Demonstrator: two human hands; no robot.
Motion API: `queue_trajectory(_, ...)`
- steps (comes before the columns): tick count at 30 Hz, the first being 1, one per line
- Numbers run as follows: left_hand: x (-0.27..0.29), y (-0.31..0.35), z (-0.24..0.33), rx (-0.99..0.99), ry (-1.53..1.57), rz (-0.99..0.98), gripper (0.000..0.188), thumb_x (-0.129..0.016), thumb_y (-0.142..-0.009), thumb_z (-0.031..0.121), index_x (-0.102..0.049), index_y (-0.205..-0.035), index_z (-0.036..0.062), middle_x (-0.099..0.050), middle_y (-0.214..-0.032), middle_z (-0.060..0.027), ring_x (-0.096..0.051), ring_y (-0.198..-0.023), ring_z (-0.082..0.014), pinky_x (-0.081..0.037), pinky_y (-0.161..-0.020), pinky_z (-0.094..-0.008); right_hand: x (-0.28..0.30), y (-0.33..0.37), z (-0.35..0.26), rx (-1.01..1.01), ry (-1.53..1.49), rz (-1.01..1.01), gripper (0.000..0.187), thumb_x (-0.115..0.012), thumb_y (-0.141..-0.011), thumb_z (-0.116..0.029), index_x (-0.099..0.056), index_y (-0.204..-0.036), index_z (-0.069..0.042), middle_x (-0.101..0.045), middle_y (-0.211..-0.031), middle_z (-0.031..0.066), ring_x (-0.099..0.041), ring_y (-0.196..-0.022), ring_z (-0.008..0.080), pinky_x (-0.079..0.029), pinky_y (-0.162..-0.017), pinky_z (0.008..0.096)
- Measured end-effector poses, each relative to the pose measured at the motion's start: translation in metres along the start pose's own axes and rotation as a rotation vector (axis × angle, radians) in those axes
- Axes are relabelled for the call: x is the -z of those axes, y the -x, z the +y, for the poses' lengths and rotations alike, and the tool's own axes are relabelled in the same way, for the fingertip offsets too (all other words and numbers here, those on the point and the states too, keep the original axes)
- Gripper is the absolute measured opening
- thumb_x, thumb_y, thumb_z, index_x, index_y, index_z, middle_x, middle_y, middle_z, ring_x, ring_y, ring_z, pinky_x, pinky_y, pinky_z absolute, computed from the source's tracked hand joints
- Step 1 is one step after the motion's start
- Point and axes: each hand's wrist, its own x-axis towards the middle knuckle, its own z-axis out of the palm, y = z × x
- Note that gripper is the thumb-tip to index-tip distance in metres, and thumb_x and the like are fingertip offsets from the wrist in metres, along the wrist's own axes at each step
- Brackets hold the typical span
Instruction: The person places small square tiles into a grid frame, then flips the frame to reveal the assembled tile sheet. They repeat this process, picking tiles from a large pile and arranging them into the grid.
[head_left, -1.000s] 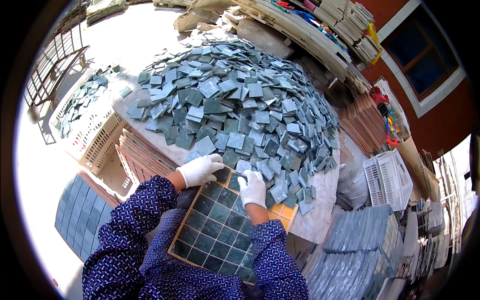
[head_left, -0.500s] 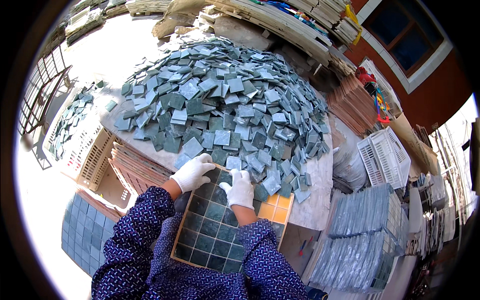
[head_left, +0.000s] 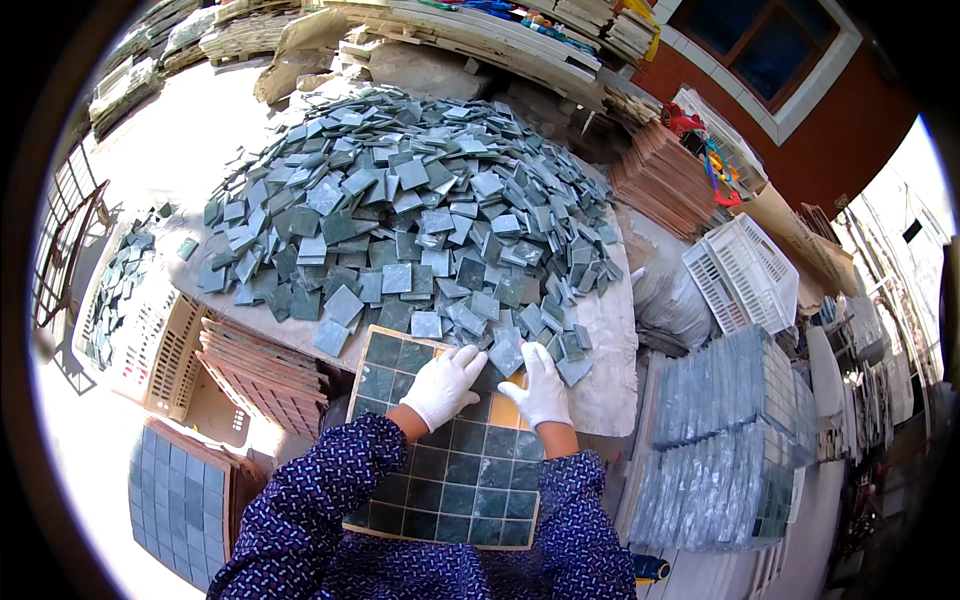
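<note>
- White-gloved left hand (head_left: 440,388), white-gloved right hand (head_left: 543,388): shifted rightward over rectangular, green-stone-tiled board (head_left: 455,467).
- Left: fingers half-curled; grip, cannot tell.
- Right: thumb and fingers parted, beside bare yellow cells (head_left: 508,412).

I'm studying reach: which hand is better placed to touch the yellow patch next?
Probably the right hand: it sits beside the yellow patch, while the left hand lies farther left, over dark tiles.

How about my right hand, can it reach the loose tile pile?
Probably yes: the right hand is at the near edge of the loose tile pile, with nothing visible between.
</note>
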Motion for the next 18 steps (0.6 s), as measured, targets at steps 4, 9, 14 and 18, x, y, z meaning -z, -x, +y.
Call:
queue_trajectory(4,-0.007,-0.018,0.005,0.121,-0.053,-0.130,0.054,-0.079,-0.065,0.023,-0.053,-0.109,0.0038,-0.050,-0.108,-0.0122,-0.055,-0.099,-0.0320,-0.048,-0.082,-0.0408,-0.005,-0.012,0.005,-0.045,0.058,-0.121,0.066,-0.079,-0.071,-0.031,-0.049,-0.125,-0.007,-0.053,-0.124,0.0166,-0.057,-0.109,0.0368,-0.047,-0.092,0.0435)
queue_trajectory(9,-0.008,-0.010,-0.005,0.083,-0.102,-0.112,0.047,-0.076,-0.069,0.024,-0.055,-0.106,0.0035,-0.051,-0.109,-0.0122,-0.056,-0.100,-0.0321,-0.049,-0.083,-0.0407,0.009,0.002,0.008,-0.035,-0.118,-0.028,0.041,-0.069,-0.079,-0.026,-0.058,-0.113,-0.008,-0.057,-0.115,0.0168,-0.059,-0.102,0.0360,-0.049,-0.086,0.0429)
queue_trajectory(14,-0.002,-0.004,0.018,0.033,-0.006,-0.102,0.046,-0.072,-0.073,0.026,-0.054,-0.109,0.0025,-0.053,-0.109,-0.0144,-0.058,-0.099,-0.0336,-0.051,-0.082,-0.0403,0.011,0.047,0.065,-0.173,-0.461,-0.086,0.024,-0.061,-0.086,-0.021,-0.064,-0.104,-0.005,-0.066,-0.096,0.0147,-0.064,-0.085,0.0313,-0.050,-0.077,0.0386)
queue_trajectory(18,-0.021,0.005,0.034,-0.019,-0.023,-0.284,0.048,-0.070,-0.076,0.026,-0.052,-0.113,0.0022,-0.054,-0.107,-0.0152,-0.059,-0.095,-0.0346,-0.052,-0.079,-0.0416,0.020,0.052,0.069,-0.449,-0.669,-0.179,0.019,-0.058,-0.090,-0.018,-0.066,-0.100,-0.004,-0.067,-0.089,0.0138,-0.065,-0.075,0.0279,-0.050,-0.071,0.0352)
